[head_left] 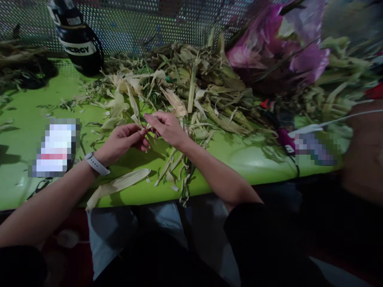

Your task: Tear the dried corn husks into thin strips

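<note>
Close together over the green table [125, 191], both hands pinch a pale strip of corn husk [137, 120]. My left hand [124, 139], with a white band on its wrist, has thumb and forefinger pressed together at the strip's lower part. From the right, my right hand [169, 126] grips the strip, its fingers curled and partly hidden. Just beyond the hands lies a heap of dried corn husks [221, 87], with loose pale husks [118, 104] at its left. A long flat husk [122, 183] rests near the front edge, below my left hand.
A black bottle [79, 48] stands at the back left against a perforated metal panel [128, 28]. A blurred phone [55, 147] lies at left. At right are a pink plastic bag [269, 44], a white cable [338, 118], another blurred device [318, 149] and another person's arm [363, 147].
</note>
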Demonstrator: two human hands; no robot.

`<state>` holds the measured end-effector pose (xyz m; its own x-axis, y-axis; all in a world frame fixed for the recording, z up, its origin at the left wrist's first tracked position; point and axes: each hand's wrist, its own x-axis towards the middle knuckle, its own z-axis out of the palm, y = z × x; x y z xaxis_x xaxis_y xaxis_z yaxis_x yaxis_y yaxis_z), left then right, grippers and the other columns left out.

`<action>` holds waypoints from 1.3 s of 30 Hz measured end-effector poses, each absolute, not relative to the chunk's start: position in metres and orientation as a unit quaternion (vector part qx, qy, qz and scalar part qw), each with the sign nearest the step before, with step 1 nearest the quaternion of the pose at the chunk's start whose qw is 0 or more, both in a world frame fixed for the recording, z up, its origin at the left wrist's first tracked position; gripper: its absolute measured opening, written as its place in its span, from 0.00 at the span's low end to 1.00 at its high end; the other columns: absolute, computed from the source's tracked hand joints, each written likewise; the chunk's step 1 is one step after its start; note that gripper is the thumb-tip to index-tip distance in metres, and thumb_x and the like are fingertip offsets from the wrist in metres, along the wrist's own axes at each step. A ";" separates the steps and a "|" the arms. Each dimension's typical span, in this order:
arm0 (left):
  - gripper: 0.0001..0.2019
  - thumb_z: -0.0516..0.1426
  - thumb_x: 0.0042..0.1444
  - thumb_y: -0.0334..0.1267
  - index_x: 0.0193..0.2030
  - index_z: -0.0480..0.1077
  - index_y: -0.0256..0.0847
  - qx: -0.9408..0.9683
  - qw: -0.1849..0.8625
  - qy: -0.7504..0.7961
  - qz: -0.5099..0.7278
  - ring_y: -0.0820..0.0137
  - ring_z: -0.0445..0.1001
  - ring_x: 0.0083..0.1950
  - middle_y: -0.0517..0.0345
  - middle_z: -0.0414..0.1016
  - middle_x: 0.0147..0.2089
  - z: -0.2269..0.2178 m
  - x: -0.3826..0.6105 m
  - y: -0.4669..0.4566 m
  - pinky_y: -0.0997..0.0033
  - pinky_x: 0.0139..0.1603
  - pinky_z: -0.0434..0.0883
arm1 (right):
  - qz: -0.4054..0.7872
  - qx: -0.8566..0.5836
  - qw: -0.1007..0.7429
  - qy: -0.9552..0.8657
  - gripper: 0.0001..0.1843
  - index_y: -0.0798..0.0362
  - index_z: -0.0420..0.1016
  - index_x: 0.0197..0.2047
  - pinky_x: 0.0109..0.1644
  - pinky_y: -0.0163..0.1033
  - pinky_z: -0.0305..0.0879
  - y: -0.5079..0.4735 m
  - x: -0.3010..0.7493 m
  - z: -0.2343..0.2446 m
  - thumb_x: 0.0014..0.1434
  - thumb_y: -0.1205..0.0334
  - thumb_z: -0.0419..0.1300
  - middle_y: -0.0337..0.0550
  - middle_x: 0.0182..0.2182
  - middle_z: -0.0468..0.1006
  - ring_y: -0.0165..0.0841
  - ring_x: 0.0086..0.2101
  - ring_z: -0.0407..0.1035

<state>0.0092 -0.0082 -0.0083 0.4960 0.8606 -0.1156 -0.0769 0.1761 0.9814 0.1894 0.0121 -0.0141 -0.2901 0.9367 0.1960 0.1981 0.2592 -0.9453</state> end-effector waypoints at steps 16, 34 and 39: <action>0.02 0.59 0.60 0.31 0.39 0.70 0.39 0.340 0.795 0.301 0.403 0.85 0.58 0.15 0.69 0.66 0.22 0.004 0.005 -0.006 0.82 0.21 0.63 | 0.591 -0.338 0.392 -0.618 0.16 0.53 0.72 0.39 0.35 0.32 0.67 0.018 0.190 -0.019 0.59 0.49 0.63 0.35 0.28 0.71 0.25 0.28 0.66; 0.05 0.62 0.56 0.32 0.35 0.69 0.38 0.334 0.749 0.366 0.440 0.80 0.73 0.25 0.64 0.74 0.27 0.000 0.004 0.000 0.82 0.28 0.74 | 0.543 -0.350 0.424 -0.635 0.19 0.52 0.72 0.39 0.33 0.33 0.66 0.018 0.192 -0.016 0.56 0.45 0.65 0.34 0.28 0.70 0.25 0.27 0.64; 0.06 0.64 0.54 0.35 0.38 0.72 0.39 0.338 0.745 0.368 0.441 0.77 0.75 0.30 0.63 0.75 0.30 -0.004 0.007 -0.003 0.77 0.33 0.75 | 0.400 -0.356 0.457 -0.710 0.21 0.53 0.75 0.38 0.48 0.40 0.67 0.014 0.191 -0.011 0.56 0.42 0.63 0.42 0.35 0.76 0.32 0.38 0.71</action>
<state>0.0073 -0.0032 -0.0040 0.3390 0.9068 -0.2505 -0.4082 0.3817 0.8292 0.1913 0.0141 -0.0111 -0.3281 0.8719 0.3635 0.1397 0.4253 -0.8942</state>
